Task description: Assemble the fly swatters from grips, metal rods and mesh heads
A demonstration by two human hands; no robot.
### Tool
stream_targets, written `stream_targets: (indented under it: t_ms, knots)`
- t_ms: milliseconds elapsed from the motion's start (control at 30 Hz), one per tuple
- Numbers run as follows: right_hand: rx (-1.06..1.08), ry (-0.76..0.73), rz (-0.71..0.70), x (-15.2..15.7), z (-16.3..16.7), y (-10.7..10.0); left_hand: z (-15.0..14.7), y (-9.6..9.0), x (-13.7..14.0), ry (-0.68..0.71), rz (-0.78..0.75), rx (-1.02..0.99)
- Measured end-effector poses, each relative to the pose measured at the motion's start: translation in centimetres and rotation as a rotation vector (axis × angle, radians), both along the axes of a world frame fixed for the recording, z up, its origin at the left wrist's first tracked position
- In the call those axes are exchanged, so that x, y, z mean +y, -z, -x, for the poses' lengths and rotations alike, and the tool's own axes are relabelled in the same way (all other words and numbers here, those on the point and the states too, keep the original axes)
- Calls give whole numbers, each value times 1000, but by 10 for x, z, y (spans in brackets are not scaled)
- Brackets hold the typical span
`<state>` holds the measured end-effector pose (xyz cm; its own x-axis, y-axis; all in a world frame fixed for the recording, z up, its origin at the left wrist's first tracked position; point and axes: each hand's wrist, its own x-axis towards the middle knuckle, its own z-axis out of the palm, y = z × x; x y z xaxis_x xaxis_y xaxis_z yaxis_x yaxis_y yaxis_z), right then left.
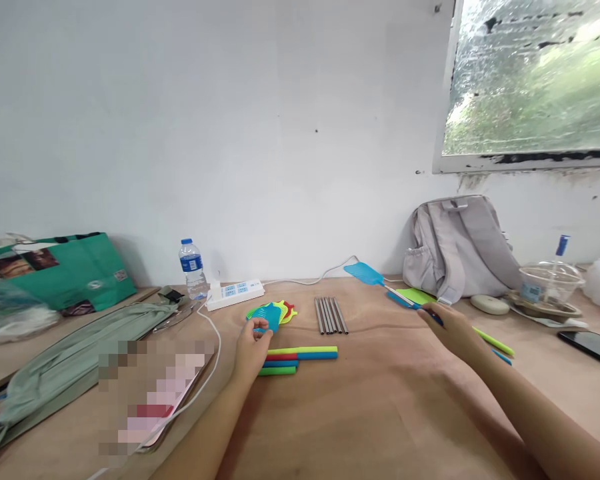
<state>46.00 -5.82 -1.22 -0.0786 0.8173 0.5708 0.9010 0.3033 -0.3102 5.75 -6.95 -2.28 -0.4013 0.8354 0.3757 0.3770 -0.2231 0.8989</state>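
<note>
My right hand is closed round the blue handle of a fly swatter, whose thin metal rod runs to a blue mesh head raised near the wall. Beneath that rod lie a green swatter head and a blue one, with green and blue handles showing past my wrist. My left hand has its thumb and fingers curled at the edge of a loose blue swatter head, atop yellow, green and red heads. Several coloured handle tubes lie beside it. Several metal rods are lined up mid-table.
A white power strip with a cable and a water bottle stand at the back left. A green bag, a grey-green strap bag and a pink item lie left. A backpack, plastic cup and phone are right.
</note>
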Motion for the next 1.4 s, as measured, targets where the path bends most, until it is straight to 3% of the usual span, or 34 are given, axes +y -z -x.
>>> stream_targets:
  t_ms: [167,367,433,500,600,667,733,867,967,1067,1200,1400]
  knots:
    - [-77,249,42,13,-49,13,-3,2,0,22,-19,27]
    - [-3,422,340,10,-84,20,-5,0,-1,32,-13,47]
    - [16,484,346,10,-88,20,-5,1,0,30,2,55]
    - [-16,504,262,11,-84,20,-5,2,0,19,20,79]
    - [-69,357,26,11,-58,21,-6,2,0,24,17,151]
    - [-72,146,-87,10,-26,23,-6,2,-1,56,-37,238]
    - [-85,-59,-88,6,16,28,-8,1,-4,97,-110,359]
    - [-93,-339,59,1,96,38,-18,-2,-13,167,-187,612]
    - [-99,-360,96,8,130,38,-29,-5,-20,203,-173,751]
    - [-86,-293,144,22,142,35,-36,-7,-26,239,-127,804]
    - [-42,-234,242,34,142,37,-36,-11,-29,263,-90,831]
    - [44,-188,275,36,130,46,-27,-11,-23,201,-59,845]
